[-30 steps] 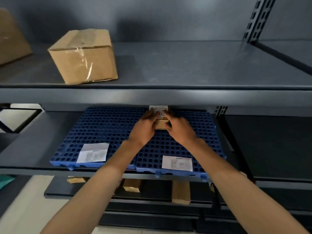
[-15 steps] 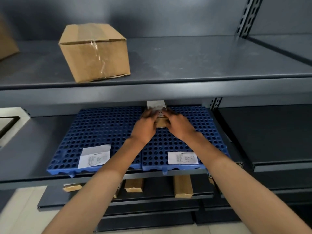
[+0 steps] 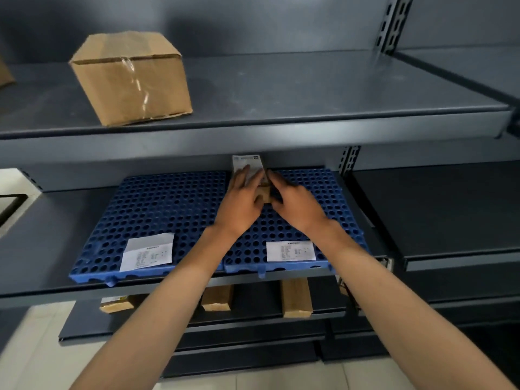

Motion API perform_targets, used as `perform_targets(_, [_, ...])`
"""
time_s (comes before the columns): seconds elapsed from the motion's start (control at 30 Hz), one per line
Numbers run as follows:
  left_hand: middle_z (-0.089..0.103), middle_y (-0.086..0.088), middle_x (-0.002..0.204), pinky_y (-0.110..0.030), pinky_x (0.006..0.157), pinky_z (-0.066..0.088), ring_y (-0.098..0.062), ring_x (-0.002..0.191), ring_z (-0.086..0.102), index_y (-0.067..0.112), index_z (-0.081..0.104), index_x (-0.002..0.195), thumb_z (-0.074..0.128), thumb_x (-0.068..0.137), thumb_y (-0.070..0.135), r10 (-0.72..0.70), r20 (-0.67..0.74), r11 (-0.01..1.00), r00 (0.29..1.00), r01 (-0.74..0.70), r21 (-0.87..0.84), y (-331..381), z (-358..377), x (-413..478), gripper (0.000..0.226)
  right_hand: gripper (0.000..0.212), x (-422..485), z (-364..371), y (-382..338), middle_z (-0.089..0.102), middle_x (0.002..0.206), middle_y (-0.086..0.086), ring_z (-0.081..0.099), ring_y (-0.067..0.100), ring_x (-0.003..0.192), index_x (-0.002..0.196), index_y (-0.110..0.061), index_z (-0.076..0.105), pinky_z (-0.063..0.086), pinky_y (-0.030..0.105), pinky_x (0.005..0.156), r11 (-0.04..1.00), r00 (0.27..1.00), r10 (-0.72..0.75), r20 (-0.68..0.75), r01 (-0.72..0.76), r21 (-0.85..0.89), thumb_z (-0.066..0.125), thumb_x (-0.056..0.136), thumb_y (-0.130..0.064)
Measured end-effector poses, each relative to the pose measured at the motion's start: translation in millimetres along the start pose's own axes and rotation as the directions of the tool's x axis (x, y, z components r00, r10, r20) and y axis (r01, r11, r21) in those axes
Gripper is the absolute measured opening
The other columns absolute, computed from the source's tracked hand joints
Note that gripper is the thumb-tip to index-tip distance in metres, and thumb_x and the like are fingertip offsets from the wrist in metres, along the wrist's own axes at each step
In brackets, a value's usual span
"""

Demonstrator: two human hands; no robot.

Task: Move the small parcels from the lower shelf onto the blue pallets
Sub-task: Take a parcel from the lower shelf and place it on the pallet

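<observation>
Together our left hand [image 3: 239, 202] and right hand [image 3: 295, 205] clasp a small brown cardboard parcel [image 3: 264, 191] at the blue perforated plastic pallets' [image 3: 168, 209] rear edge; its white label's print is unreadable

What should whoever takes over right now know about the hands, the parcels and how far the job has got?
Left hand and right hand: both on one small parcel with a white label, at the back of the blue pallets, near the seam between them. Whether it is set down yet, I cannot tell.
Done: that parcel has reached the pallets. Two white paper slips lie at the pallets' front edge.
Left: at least three brown parcels show on the lower shelf under the pallets; move them up.
The big cardboard box on the top shelf is not part of the job.
</observation>
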State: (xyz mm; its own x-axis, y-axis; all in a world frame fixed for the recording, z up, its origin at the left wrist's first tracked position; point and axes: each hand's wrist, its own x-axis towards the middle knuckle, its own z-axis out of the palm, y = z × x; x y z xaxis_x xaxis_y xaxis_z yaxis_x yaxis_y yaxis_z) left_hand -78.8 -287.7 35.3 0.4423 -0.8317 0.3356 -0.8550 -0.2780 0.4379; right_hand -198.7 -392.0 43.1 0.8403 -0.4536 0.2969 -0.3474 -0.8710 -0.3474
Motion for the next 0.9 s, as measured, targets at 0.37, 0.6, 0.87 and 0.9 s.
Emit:
perform_targets(0.37, [0.043,-0.007,0.146,-0.027,0.112,0.027,-0.022,0.137,0.035,0.015,0.047,0.140,0.052,0.094,0.011,0.130,-0.103,0.967,0.986,-0.149,-0.206,184.1,61.5,-34.5,0.046,0.056,-135.4,-95.1,84.6,0.046,0.149,0.008,0.059,0.031,0.119,0.145,-0.013,0.039,0.053,0.046,0.084,0.997,0.991,0.059,-0.120,-0.053,0.054,0.055,0.092,-0.012])
perform_targets(0.6, [0.049,0.001,0.141,-0.023,0.110,0.034,-0.012,0.131,0.043,0.020,0.049,0.137,0.047,0.096,0.013,0.168,-0.023,0.934,0.985,-0.167,-0.315,252.6,159.0,-96.6,0.042,0.043,-255.3,-81.7,153.0,0.064,0.124,0.005,0.066,0.028,0.101,0.130,-0.012,0.053,0.056,0.043,0.071,0.986,0.975,0.162,-0.154,-0.151,0.076,0.060,0.087,-0.011])
perform_targets(0.87, [0.047,-0.005,0.144,-0.045,0.106,0.043,-0.023,0.130,0.044,0.020,0.043,0.141,0.063,0.091,0.022,0.145,0.364,0.982,0.920,-0.087,-0.170,217.3,314.2,-158.1,0.054,0.045,-346.7,24.7,245.2,0.055,0.140,-0.007,0.065,0.022,0.111,0.134,-0.029,0.050,0.059,0.042,0.076,0.916,0.907,0.399,0.133,-0.402,-0.006,0.058,0.090,-0.024])
perform_targets(0.9, [0.042,-0.005,0.147,-0.046,0.108,0.041,-0.023,0.133,0.041,0.023,0.037,0.144,0.062,0.091,0.028,0.116,0.411,0.990,0.904,-0.074,-0.118,208.1,328.6,-156.8,0.059,0.048,-347.5,36.0,257.9,0.056,0.139,-0.005,0.066,0.023,0.108,0.136,-0.028,0.048,0.059,0.043,0.076,0.910,0.900,0.412,0.146,-0.414,-0.020,0.059,0.090,-0.023])
